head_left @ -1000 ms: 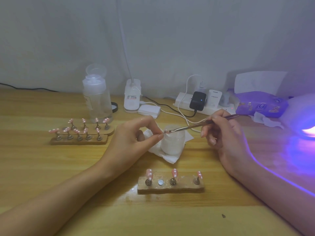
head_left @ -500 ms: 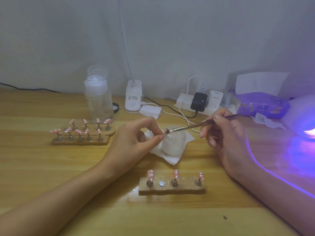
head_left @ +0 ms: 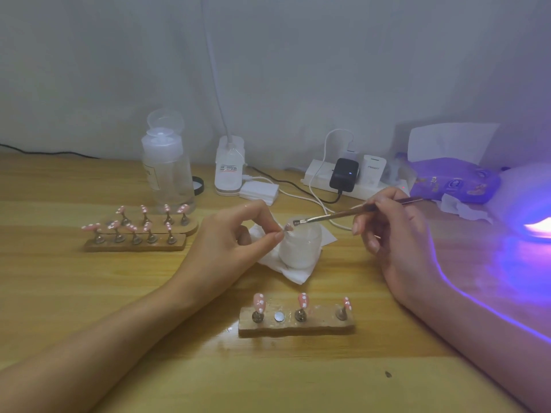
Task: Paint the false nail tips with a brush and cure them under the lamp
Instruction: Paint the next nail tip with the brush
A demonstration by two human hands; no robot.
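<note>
My left hand point(head_left: 235, 242) pinches a small pink nail tip point(head_left: 288, 227) between thumb and forefinger, above a frosted white jar point(head_left: 301, 248) that stands on a tissue. My right hand point(head_left: 387, 231) holds a thin brush point(head_left: 337, 216); its bristle end sits just right of the tip, almost touching it. In front, a wooden holder point(head_left: 296, 323) carries three pink nail tips on stands and one bare magnet point(head_left: 279, 316). At the left, two more wooden holders point(head_left: 134, 244) bear several pink tips. The curing lamp point(head_left: 533, 204) glows violet at the right edge.
A clear pump bottle point(head_left: 167, 174) stands behind the left holders. Along the wall are a white lamp base point(head_left: 229, 168), a power strip point(head_left: 343, 177) with plugs and cables, and a purple wipes pack point(head_left: 453, 180). A crumpled tissue point(head_left: 462, 207) lies near the curing lamp.
The brush tip has lifted slightly and shifted right, away from the nail tip. My left hand keeps its pinch in nearly the same place.
</note>
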